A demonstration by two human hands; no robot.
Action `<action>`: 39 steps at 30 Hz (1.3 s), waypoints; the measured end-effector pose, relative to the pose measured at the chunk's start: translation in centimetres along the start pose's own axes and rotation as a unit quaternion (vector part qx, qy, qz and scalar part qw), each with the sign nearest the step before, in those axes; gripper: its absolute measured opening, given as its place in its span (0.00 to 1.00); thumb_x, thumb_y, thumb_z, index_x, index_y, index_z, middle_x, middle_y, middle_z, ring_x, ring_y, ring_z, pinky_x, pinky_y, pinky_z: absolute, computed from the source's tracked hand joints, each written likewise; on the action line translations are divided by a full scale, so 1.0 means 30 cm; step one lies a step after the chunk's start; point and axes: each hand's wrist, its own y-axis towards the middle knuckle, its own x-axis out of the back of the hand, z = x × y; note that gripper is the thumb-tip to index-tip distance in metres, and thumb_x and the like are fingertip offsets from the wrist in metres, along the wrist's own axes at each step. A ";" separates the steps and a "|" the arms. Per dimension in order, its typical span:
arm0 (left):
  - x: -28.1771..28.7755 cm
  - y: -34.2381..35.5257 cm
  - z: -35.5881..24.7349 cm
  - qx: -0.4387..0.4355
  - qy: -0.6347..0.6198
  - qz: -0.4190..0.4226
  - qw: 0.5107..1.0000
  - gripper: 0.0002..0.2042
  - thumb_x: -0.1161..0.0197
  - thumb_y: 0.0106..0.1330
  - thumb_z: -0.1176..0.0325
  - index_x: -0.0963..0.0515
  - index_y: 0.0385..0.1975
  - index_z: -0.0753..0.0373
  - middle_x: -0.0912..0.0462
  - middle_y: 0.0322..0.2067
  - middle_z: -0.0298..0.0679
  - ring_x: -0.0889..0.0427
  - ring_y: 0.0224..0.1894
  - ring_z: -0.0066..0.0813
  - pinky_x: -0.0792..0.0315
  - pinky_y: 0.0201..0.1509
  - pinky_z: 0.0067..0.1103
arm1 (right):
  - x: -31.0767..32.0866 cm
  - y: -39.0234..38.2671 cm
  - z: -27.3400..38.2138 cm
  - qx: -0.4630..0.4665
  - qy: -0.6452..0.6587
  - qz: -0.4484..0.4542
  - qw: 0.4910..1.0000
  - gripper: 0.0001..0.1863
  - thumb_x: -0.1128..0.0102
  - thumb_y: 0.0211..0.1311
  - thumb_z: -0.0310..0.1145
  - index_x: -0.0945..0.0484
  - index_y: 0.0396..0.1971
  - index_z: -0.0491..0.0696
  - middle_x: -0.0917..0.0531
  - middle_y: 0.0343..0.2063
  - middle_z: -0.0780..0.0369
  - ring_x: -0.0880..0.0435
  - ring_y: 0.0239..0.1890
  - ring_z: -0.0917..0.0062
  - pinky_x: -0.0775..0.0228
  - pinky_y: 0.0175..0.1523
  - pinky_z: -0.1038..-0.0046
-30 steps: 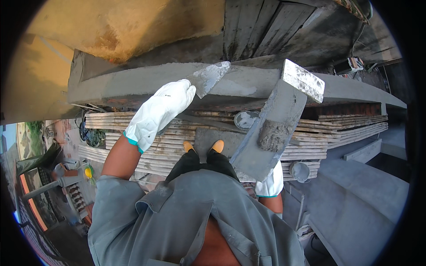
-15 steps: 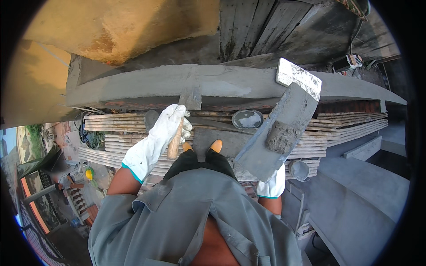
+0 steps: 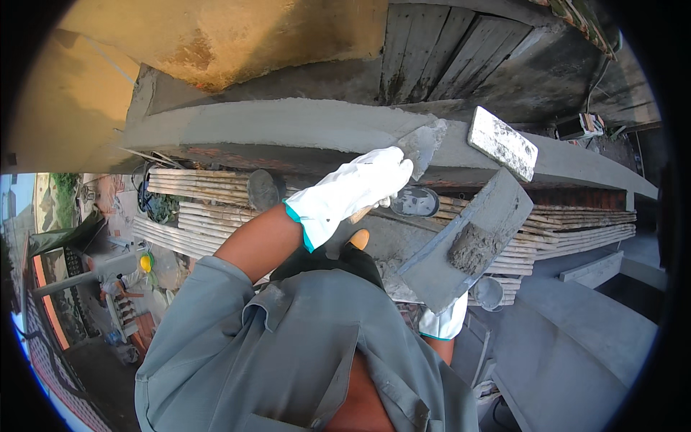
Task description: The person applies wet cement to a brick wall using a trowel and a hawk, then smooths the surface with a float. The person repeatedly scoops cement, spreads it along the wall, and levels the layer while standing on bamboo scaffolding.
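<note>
Trowel (image 3: 423,147) is gripped by the left hand (image 3: 360,181) at the ledge (image 3: 288,122); under the board (image 3: 433,277), the right hand's (image 3: 446,318) grip is hidden. Mortar (image 3: 471,247) could be spilled if the board were tipped.

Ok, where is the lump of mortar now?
In the head view, right of centre, the lump of mortar sits on the grey board, whose near end partly hides the right hand.
</note>
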 end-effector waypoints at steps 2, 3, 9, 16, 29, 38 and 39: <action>0.047 -0.048 0.036 -0.071 0.111 -0.042 0.990 0.21 0.53 0.83 0.51 0.26 0.44 0.66 0.18 0.40 0.48 0.15 0.33 0.42 0.20 0.43 0.34 | -0.024 0.018 0.001 -0.036 0.118 0.000 0.992 0.23 0.47 0.81 0.35 0.30 0.68 0.38 0.18 0.60 0.53 0.17 0.59 0.65 0.24 0.64 0.65; 0.077 -0.079 0.063 -0.066 0.106 -0.053 0.991 0.21 0.54 0.83 0.51 0.26 0.44 0.66 0.19 0.41 0.48 0.15 0.34 0.42 0.20 0.43 0.34 | -0.026 0.027 0.002 -0.027 0.116 0.008 0.993 0.22 0.47 0.81 0.34 0.30 0.67 0.38 0.18 0.60 0.53 0.17 0.58 0.65 0.24 0.63 0.65; 0.300 -0.204 0.260 0.057 0.122 -0.133 0.982 0.20 0.54 0.84 0.50 0.25 0.48 0.62 0.17 0.34 0.42 0.17 0.32 0.34 0.22 0.41 0.33 | -0.045 0.076 0.043 -0.025 0.136 0.017 0.990 0.20 0.48 0.81 0.33 0.28 0.65 0.38 0.17 0.56 0.54 0.17 0.55 0.68 0.23 0.60 0.66; 0.632 -0.330 0.558 0.213 0.037 -0.224 0.950 0.19 0.52 0.84 0.53 0.25 0.56 0.62 0.16 0.31 0.39 0.21 0.24 0.28 0.24 0.29 0.29 | -0.168 0.166 0.157 -0.125 0.389 0.037 0.912 0.21 0.46 0.80 0.33 0.29 0.66 0.40 0.17 0.57 0.54 0.17 0.56 0.66 0.22 0.61 0.65; 1.309 -0.636 1.272 0.207 -0.037 -0.361 0.909 0.20 0.46 0.82 0.51 0.25 0.56 0.63 0.18 0.33 0.45 0.20 0.29 0.30 0.25 0.28 0.31 | -0.558 0.153 0.595 -0.109 0.350 0.114 0.923 0.19 0.43 0.77 0.33 0.26 0.62 0.42 0.16 0.54 0.55 0.16 0.55 0.65 0.23 0.60 0.64; 1.412 -0.835 1.361 0.092 0.268 -0.456 0.844 0.18 0.46 0.82 0.54 0.20 0.47 0.64 0.15 0.39 0.57 0.16 0.46 0.60 0.23 0.52 0.42 | -0.845 0.108 0.880 0.134 0.010 0.151 0.979 0.16 0.48 0.80 0.33 0.25 0.61 0.45 0.14 0.52 0.56 0.13 0.52 0.64 0.20 0.57 0.63; 1.396 -0.842 1.329 0.071 0.300 -0.424 0.852 0.17 0.45 0.81 0.55 0.21 0.46 0.64 0.15 0.39 0.57 0.16 0.46 0.60 0.23 0.52 0.43 | -0.881 0.096 0.913 -0.044 0.282 0.167 0.944 0.16 0.47 0.80 0.33 0.25 0.61 0.45 0.14 0.51 0.57 0.13 0.51 0.65 0.19 0.56 0.64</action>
